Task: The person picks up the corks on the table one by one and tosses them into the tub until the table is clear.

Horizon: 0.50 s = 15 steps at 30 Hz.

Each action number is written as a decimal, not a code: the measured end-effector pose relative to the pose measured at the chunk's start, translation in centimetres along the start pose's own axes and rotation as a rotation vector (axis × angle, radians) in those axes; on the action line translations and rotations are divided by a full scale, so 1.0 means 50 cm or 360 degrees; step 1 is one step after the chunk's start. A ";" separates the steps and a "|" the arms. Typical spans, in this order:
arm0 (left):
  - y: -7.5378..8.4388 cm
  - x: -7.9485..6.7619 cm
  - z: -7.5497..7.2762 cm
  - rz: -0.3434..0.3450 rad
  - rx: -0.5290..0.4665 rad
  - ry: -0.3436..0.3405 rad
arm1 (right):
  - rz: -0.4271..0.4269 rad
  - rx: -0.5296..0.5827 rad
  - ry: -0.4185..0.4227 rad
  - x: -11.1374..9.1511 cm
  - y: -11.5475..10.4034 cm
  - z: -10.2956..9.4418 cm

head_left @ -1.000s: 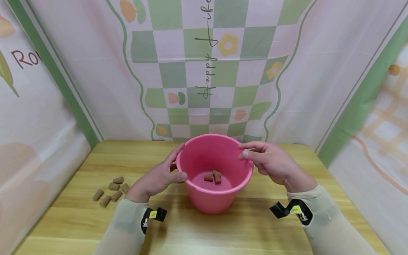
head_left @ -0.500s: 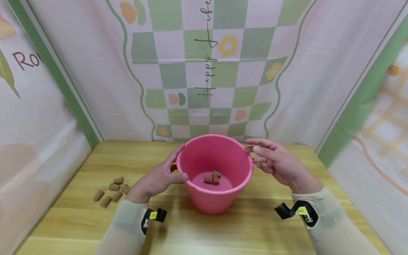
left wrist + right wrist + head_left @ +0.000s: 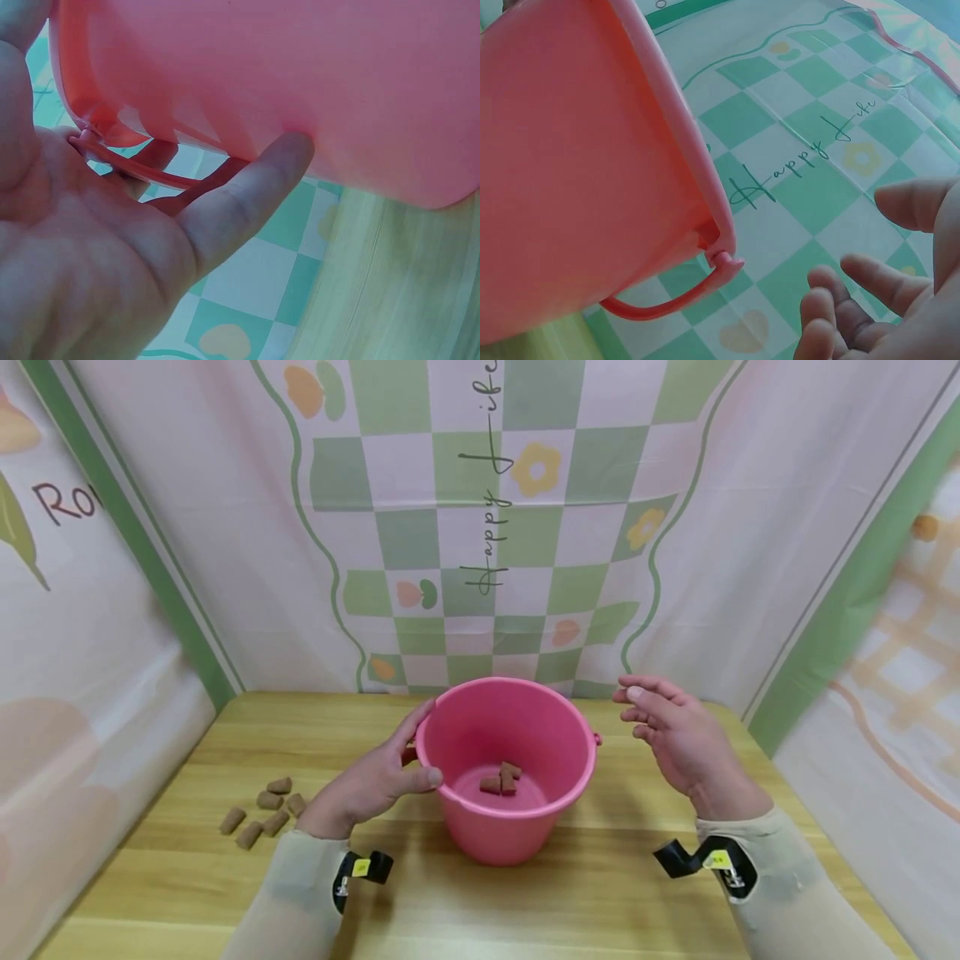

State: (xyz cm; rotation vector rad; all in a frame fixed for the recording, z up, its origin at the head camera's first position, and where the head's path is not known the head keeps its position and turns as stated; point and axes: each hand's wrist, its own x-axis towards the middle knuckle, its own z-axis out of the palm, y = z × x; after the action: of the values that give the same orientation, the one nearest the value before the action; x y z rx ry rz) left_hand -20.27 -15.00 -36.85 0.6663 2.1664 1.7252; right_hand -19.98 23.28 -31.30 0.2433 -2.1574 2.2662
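A pink bucket stands upright on the wooden table, with its rim open towards me. Three brown corks lie on its floor. My left hand holds the bucket's left side, thumb at the rim; the left wrist view shows a finger of it against the outer wall. Off to the right of the bucket, my right hand is in the air, touching nothing, its fingers loosely bent. In the right wrist view, the bucket's handle hangs down from its pivot.
Several more corks lie loose on the table left of my left forearm. The table ends at a printed cloth backdrop behind the bucket. Cloth also hangs at both sides.
My right hand has left the bucket's right rim and moved right. The corks inside the bucket shifted slightly and settled. My left hand has stayed on the bucket.
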 end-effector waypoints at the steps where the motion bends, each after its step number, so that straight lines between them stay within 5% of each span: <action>1: -0.001 0.000 0.000 -0.0002 0.0003 0.0001 | 0.0007 -0.0007 0.0016 0.000 0.001 -0.001; 9: -0.002 0.001 0.001 -0.0014 -0.0006 0.0012 | 0.0092 0.0003 -0.0032 0.003 0.012 -0.007; 15: -0.003 0.001 0.001 -0.0004 -0.0006 0.0008 | 0.0124 -0.0156 -0.0116 0.003 0.015 -0.002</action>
State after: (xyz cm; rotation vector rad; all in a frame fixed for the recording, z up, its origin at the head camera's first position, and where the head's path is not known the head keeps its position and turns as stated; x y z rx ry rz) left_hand -20.32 -14.97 -36.99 0.6584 2.1658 1.7312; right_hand -20.24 23.33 -32.02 0.2490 -2.3465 2.2162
